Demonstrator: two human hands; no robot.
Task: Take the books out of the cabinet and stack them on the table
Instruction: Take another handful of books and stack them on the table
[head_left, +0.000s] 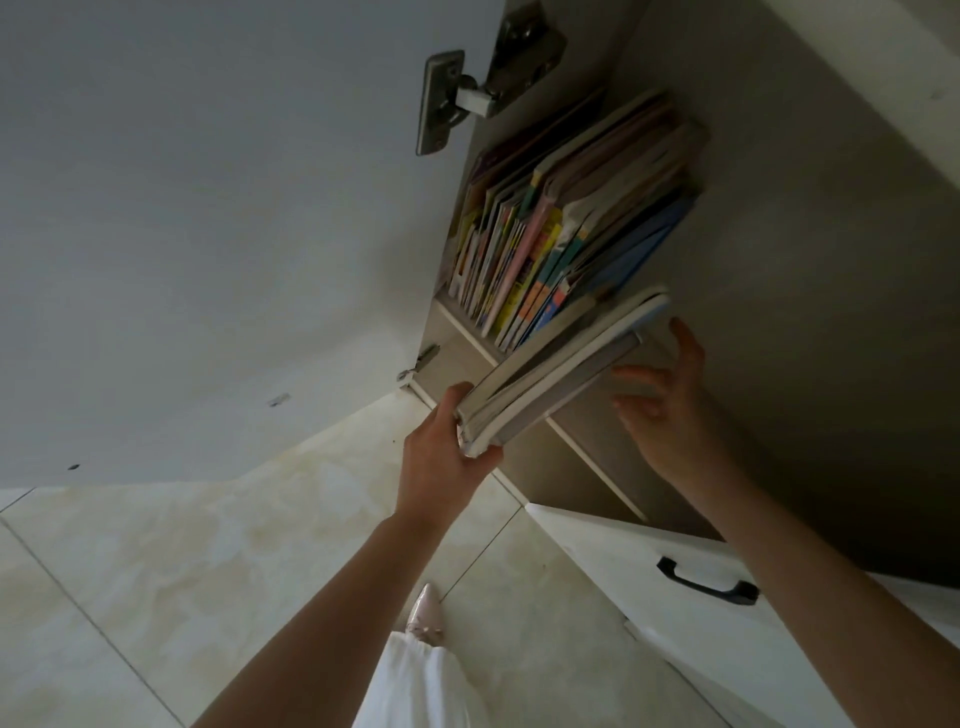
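Left hand: a small bundle of grey-edged books is gripped at its near corner by the left hand, thumb on one face and fingers curled round the other.
Right hand: the right hand is held spread, fingers straight or loosely bent, just beside the far end of the bundle; whether the fingertips touch it cannot be told, and nothing is held.
Task's thing: the bundle is seen half out of the cabinet, slanting from the left hand up toward the right hand; the remaining row of books is left standing on the shelf, beyond both hands.
Table: not shown, so the stacking place cannot be located.
Risk of slipping: the bundle is held at one corner only, so it is judged that the loose volumes could fan apart or slide out unless the far end is supported by the right hand.
Risk of toppling: the standing row leans toward the gap beside the right hand and could fall over once its support is removed.
Risk of snagging: the shelf's front edge lies under the bundle and could be caught by a drooping cover.
Obstacles: the open door with its hinge is found left of the left hand; a lower door with a black handle stands under the right forearm.
Floor: pale tiles and a shoe are seen beneath the left arm.
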